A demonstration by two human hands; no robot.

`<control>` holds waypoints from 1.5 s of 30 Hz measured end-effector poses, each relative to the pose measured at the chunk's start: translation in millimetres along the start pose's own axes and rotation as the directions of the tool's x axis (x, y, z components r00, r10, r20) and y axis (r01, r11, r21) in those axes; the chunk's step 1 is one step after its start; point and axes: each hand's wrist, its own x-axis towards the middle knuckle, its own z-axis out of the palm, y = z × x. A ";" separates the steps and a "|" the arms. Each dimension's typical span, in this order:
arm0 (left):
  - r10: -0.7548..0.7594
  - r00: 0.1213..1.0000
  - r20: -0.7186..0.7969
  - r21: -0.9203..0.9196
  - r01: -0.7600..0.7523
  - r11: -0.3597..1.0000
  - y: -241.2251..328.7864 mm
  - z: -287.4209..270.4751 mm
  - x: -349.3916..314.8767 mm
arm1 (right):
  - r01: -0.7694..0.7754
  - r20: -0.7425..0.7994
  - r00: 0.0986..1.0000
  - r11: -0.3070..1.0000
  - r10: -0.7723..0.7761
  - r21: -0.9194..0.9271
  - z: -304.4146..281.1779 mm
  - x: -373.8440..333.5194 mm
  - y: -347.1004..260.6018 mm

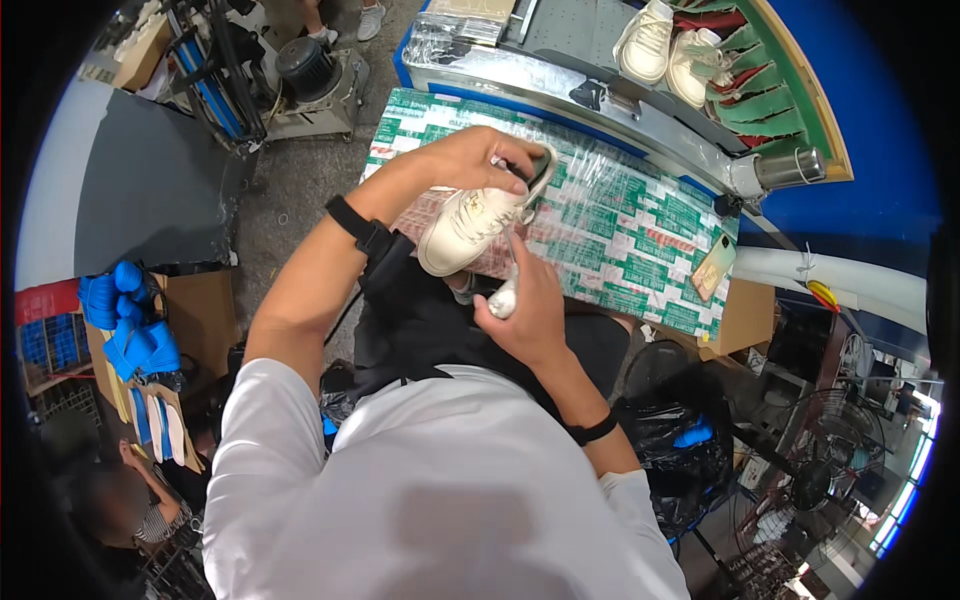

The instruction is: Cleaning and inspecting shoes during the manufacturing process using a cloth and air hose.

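A cream lace-up sneaker (462,230) is tilted over the near edge of the worktop, its toe pointing toward me. My left hand (480,160) is closed on its collar and heel side, fingers bent over the opening. Below and to the right, my right hand (535,310) wraps round a slim tool with a rounded white handle end (503,298). The tool's thin tip reaches up to the side of the sneaker near the sole. Its exact kind is too small to make out.
Green-and-white printed wrapping covers the worktop (620,240), with a phone (714,268) at its right end. Behind stands a machine (560,90) beside a green-flapped rack (765,90) and two cream sneakers (645,45). A standing fan (815,480) is at right; another person (160,510) is at lower left.
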 end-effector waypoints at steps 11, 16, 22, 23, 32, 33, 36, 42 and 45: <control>-0.059 0.994 -0.095 0.340 0.089 0.936 12.4 13.6 6.5 | 0.152 0.010 0.988 0.942 -0.156 -0.300 24.0 30.2 4.8; -0.066 0.988 -0.137 0.364 0.112 0.924 8.8 13.5 9.7 | -0.258 0.093 0.965 0.948 0.245 0.184 28.4 40.3 -20.6; -0.226 0.950 -0.217 0.354 0.292 0.889 -1.6 21.4 -11.5 | -0.270 0.269 0.949 0.867 0.165 0.419 -10.0 -11.1 7.5; -0.301 0.912 -0.279 0.243 0.370 0.897 -7.6 26.4 -14.2 | -0.280 0.316 0.935 0.886 0.163 0.371 -18.3 -15.2 2.7; -0.299 0.936 -0.185 0.039 0.311 0.949 -4.0 29.9 -45.7 | 0.057 0.247 0.967 0.997 -0.068 0.052 -18.2 12.0 -9.1; -0.232 0.958 -0.170 0.009 0.236 0.972 -9.4 29.7 -49.7 | 0.012 0.278 0.960 0.997 -0.031 0.071 -24.9 11.4 -13.6; -0.206 0.965 -0.163 0.028 0.213 0.977 -7.3 29.6 -48.5 | -0.114 0.309 0.950 0.967 0.039 0.228 -34.0 16.8 -15.6; -0.369 0.912 -0.177 0.294 0.407 0.865 17.9 35.0 -26.2 | -0.080 0.377 0.918 0.873 -0.124 0.481 18.0 1.1 -56.1; -0.270 0.949 -0.164 -0.067 0.262 0.963 -13.8 31.6 -47.4 | -0.082 0.335 0.936 0.862 -0.105 0.499 0.0 -7.1 -33.6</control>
